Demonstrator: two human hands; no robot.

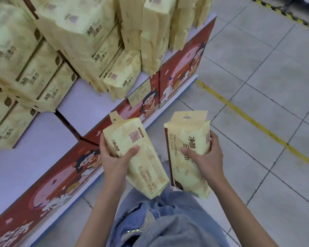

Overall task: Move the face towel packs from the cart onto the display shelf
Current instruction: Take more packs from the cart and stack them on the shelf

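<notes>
In the head view, our left hand [114, 158] curls round one face towel pack [148, 168], with the thumb across its front and the fingers behind its left edge. Our right hand [208, 157] grips a second pack [184, 138], thumb in front, fingers wrapped over its right edge. The two packs are held apart. Beyond our left fingertips lies the display shelf [89, 102], where stacked packs [70, 32] stand.

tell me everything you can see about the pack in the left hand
The pack is a pale yellow, soft-looking plastic-wrapped block printed "Face-washing Soft Towel", with a QR code and a hang tab at its far end. It looks sealed and tilted, held in the air before the display shelf by the left hand, thumb on top.
</notes>
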